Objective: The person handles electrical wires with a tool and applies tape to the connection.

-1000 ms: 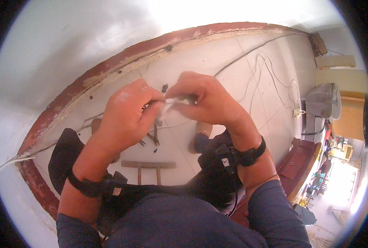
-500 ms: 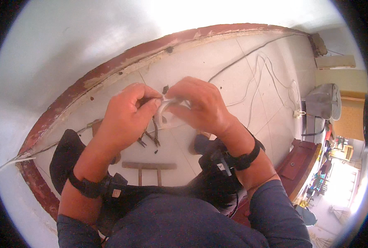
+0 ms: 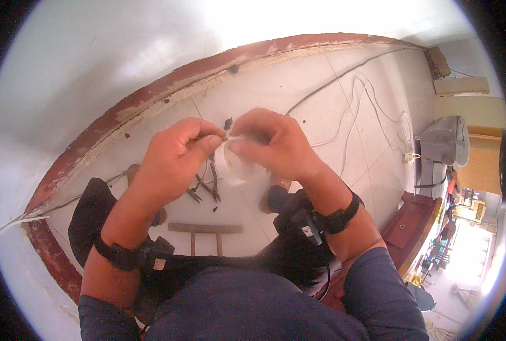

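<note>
Over the tiled floor, my left hand (image 3: 176, 156) and my right hand (image 3: 275, 142) meet, thumbs and forefingers pinched close together. A thin white strip shows between the fingertips. Below my right fingers hangs a blurred white loop that looks like a roll of tape (image 3: 230, 165), with its strip at my right fingertips. Whatever my left fingertips pinch is too small and covered to make out. Beneath the hands, a pair of dark pliers (image 3: 215, 184) lies on the floor, its legs spread.
White cable (image 3: 346, 119) lies in loops at the right, beside a dark cable (image 3: 321, 88). A red-brown skirting (image 3: 150, 94) edges the wall. A wooden bar frame (image 3: 204, 228) sits near my legs. Dark red wooden furniture (image 3: 403, 227) and a grey bag (image 3: 443, 139) stand at right.
The white roll has swung lower and become more blurred below the fingers. My right hand has shifted slightly; the left stays nearly in place, still pinched.
</note>
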Demonstrator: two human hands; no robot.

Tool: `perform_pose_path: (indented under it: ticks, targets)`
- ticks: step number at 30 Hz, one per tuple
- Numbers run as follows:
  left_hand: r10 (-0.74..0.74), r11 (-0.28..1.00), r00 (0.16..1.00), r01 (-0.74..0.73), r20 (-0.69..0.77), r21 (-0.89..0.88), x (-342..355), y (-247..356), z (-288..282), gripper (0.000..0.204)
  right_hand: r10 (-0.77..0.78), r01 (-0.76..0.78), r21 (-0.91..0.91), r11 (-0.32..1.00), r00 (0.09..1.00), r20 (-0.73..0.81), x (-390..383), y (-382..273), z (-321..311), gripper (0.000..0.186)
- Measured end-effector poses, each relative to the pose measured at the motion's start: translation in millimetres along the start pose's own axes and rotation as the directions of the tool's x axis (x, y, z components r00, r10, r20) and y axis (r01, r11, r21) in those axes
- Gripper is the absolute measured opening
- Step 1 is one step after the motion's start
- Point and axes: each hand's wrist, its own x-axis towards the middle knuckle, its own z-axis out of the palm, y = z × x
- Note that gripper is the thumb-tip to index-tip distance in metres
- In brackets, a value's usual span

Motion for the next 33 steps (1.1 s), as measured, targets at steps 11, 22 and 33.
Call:
perform_pose_path:
  ticks: [11, 22, 33]
  targets:
    - [0.3, 0.947, 0.954, -0.296, -0.011, 0.125, -1.8, -2.6, 10.0, 0.023, 0.139, -0.183, 0.339, 0.923, 0.979, 0.148, 1.6, 9.0, -2.8, 0.028]
    - [0.01, 0.98, 1.0, -0.01, -0.003, -0.2, -4.1, 1.3, 10.1, 0.019, 0.178, -0.247, 0.399, 0.883, 0.963, 0.202, -1.7, -4.3, -9.4, 0.026]
    - [-0.129, 0.882, 0.99, 0.143, 0.061, -0.448, 2.8, 1.0, 6.8, 0.015, 0.056, -0.06, 0.127, 0.99, 0.998, 0.036, -4.8, -9.5, -4.3, 0.023]
